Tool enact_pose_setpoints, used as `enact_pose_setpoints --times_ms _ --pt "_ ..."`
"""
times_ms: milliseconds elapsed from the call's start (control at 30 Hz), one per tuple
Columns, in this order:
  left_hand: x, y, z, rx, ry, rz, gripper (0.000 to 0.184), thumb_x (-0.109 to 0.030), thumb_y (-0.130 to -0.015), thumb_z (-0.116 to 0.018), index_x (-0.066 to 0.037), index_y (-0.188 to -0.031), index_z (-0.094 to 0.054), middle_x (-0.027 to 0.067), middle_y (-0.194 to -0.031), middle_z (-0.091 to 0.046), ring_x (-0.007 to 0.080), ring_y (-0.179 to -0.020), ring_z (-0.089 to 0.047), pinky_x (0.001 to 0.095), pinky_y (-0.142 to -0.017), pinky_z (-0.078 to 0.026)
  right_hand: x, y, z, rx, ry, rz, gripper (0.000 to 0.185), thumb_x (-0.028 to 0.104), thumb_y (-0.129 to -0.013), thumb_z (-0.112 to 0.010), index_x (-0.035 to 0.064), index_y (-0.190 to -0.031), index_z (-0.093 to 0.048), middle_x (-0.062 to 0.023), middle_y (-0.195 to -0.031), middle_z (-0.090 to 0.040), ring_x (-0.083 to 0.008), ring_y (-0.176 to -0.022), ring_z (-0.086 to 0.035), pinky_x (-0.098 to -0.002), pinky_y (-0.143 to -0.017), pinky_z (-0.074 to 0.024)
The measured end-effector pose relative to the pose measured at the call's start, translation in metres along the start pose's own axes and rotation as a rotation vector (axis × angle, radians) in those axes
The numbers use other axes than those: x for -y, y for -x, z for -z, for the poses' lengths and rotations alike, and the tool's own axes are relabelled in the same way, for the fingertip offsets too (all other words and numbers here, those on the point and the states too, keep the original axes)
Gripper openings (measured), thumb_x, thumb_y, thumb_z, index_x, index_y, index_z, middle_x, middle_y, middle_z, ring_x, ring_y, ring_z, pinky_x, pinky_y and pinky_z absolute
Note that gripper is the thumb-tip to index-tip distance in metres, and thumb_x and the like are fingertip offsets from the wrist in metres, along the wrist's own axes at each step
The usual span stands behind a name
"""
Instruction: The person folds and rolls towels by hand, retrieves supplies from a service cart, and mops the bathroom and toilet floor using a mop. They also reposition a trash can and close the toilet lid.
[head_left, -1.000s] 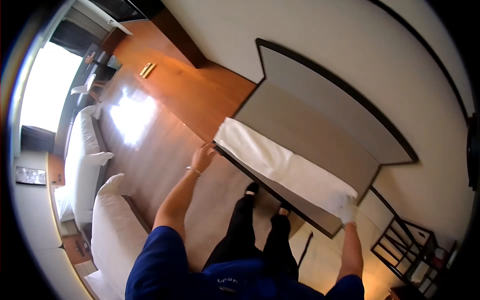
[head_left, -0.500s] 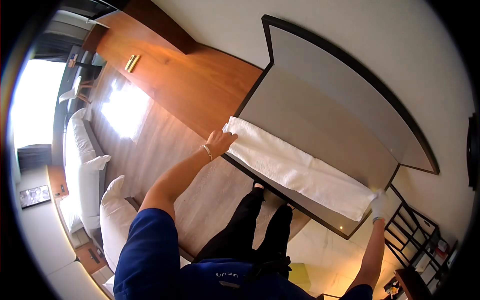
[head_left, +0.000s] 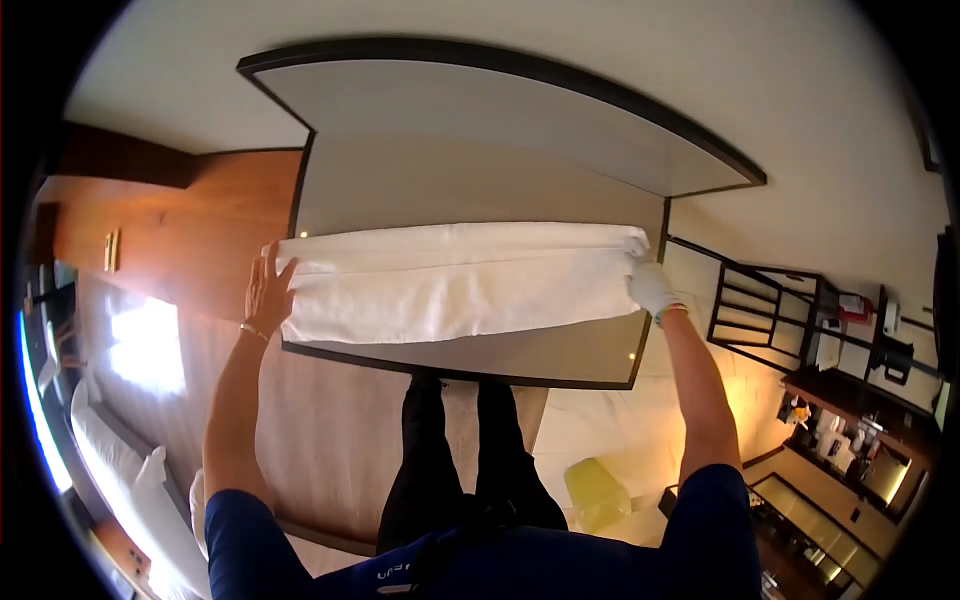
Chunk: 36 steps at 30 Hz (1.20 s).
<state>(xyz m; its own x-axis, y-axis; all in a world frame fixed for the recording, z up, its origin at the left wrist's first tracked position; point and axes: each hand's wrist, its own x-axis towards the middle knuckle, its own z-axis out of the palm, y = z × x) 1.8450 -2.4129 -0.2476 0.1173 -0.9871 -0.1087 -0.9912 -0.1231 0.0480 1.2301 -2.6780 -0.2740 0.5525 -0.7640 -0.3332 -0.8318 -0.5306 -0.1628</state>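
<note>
A long white towel, folded into a strip with a crease along its length, spans the grey panel of a black-framed bench. My left hand, bare with a bracelet at the wrist, grips the towel's left end between thumb and fingers. At the opposite end, my right hand wears a white glove and is closed on the towel's edge; its fingertips are partly lost against the white cloth.
The bench's raised grey back stands against the wall. To the right are a black metal rack and a shelf with small items. A yellow-green bin stands on the floor near my legs. White bedding lies at the left.
My view has swung round, so the bench now lies level before me. The towel appears wider, with a lengthwise fold showing. Both hands remain at its ends.
</note>
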Motion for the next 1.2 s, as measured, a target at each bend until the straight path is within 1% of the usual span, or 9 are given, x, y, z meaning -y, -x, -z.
enact_pose_setpoints --times_ms 233,433,533,633,833,967,1067,1133,1200 --pt "-0.003 0.005 -0.014 0.060 -0.013 0.083 0.025 -0.008 -0.069 -0.071 -0.004 -0.091 -0.061 0.0114 -0.143 -0.028 0.0365 -0.122 -0.038 0.0405 -0.107 -0.030 0.026 -0.014 -0.004 -0.073 -0.007 -0.166 0.044 0.003 -0.074 -0.053 0.0136 -0.118 -0.052 -0.0174 -0.141 -0.029 -0.0388 -0.092 -0.059 -0.0443 -0.080 -0.0488" --pt "-0.002 0.010 -0.021 0.040 -0.016 0.186 0.019 -0.007 -0.068 -0.071 -0.003 -0.083 -0.059 0.0112 -0.142 -0.031 0.0307 -0.121 -0.043 0.0387 -0.105 -0.035 0.016 -0.032 -0.016 -0.231 0.014 -0.068 0.031 0.004 -0.074 -0.055 0.0093 -0.105 -0.058 -0.0193 -0.128 -0.045 -0.0394 -0.090 -0.059 -0.0445 -0.077 -0.0493" --pt "0.019 0.011 -0.026 0.009 -0.076 0.109 0.018 -0.007 -0.069 -0.070 -0.004 -0.081 -0.058 0.0115 -0.138 -0.036 0.0293 -0.119 -0.046 0.0382 -0.101 -0.039 0.018 -0.028 0.014 -0.066 0.160 -0.068 0.016 0.007 -0.075 -0.057 0.0052 -0.090 -0.060 -0.0183 -0.121 -0.051 -0.0364 -0.089 -0.060 -0.0435 -0.076 -0.0493" --pt "0.040 0.025 0.006 -0.185 0.114 0.076 0.013 -0.001 -0.072 -0.063 0.000 -0.080 -0.053 0.0174 -0.134 -0.042 0.0290 -0.122 -0.042 0.0447 -0.105 -0.030 0.018 -0.004 0.062 -0.242 -0.035 0.034 0.009 0.009 -0.075 -0.060 0.0034 -0.079 -0.055 -0.0158 -0.120 -0.054 -0.0325 -0.085 -0.061 -0.0410 -0.072 -0.0497" --pt "-0.009 0.086 0.130 -0.382 0.037 0.129 0.011 0.003 -0.082 -0.055 0.001 -0.093 -0.054 0.0174 -0.105 -0.061 0.0352 -0.099 -0.059 0.0465 -0.098 -0.040 0.032 0.029 0.158 -0.760 -0.101 0.215 0.012 0.008 -0.077 -0.061 0.0073 -0.087 -0.055 -0.0123 -0.108 -0.061 -0.0329 -0.077 -0.062 -0.0366 -0.063 -0.0508" --pt "-0.046 0.143 0.075 -0.263 0.014 0.108 0.014 0.001 -0.079 -0.056 -0.003 -0.092 -0.058 0.0118 -0.094 -0.061 0.0320 -0.085 -0.060 0.0420 -0.082 -0.047 0.003 0.037 0.121 -0.706 -0.143 -0.091 0.019 0.010 -0.080 -0.058 0.0091 -0.098 -0.055 -0.0135 -0.111 -0.059 -0.0329 -0.089 -0.061 -0.0367 -0.070 -0.0507" --pt "-0.096 0.156 0.024 -0.143 -0.037 -0.015 0.015 -0.001 -0.076 -0.055 -0.010 -0.087 -0.060 0.0068 -0.084 -0.057 0.0274 -0.077 -0.059 0.0376 -0.064 -0.047 0.006 0.036 0.068 -0.509 0.192 -0.197 0.023 0.012 -0.081 -0.056 0.0099 -0.103 -0.054 -0.0137 -0.109 -0.059 -0.0335 -0.100 -0.057 -0.0397 -0.082 -0.0472" --pt "-0.121 0.165 -0.008 -0.042 0.243 0.090 0.016 0.001 -0.076 -0.054 -0.011 -0.084 -0.059 0.0053 -0.094 -0.059 0.0276 -0.073 -0.060 0.0373 -0.060 -0.048 -0.002 0.036 0.005 -0.451 0.587 -0.194 0.027 0.012 -0.077 -0.056 0.0109 -0.104 -0.056 -0.0116 -0.105 -0.058 -0.0325 -0.107 -0.051 -0.0429 -0.090 -0.0413" --pt "-0.128 0.167 -0.022 -0.123 0.369 0.156 0.017 0.004 -0.076 -0.053 -0.010 -0.083 -0.059 0.0062 -0.098 -0.059 0.0276 -0.072 -0.061 0.0362 -0.058 -0.049 0.037 0.019 -0.031 -0.533 0.214 -0.222 0.032 0.013 -0.073 -0.059 0.0119 -0.105 -0.056 -0.0086 -0.103 -0.058 -0.0307 -0.105 -0.050 -0.0426 -0.091 -0.0392"
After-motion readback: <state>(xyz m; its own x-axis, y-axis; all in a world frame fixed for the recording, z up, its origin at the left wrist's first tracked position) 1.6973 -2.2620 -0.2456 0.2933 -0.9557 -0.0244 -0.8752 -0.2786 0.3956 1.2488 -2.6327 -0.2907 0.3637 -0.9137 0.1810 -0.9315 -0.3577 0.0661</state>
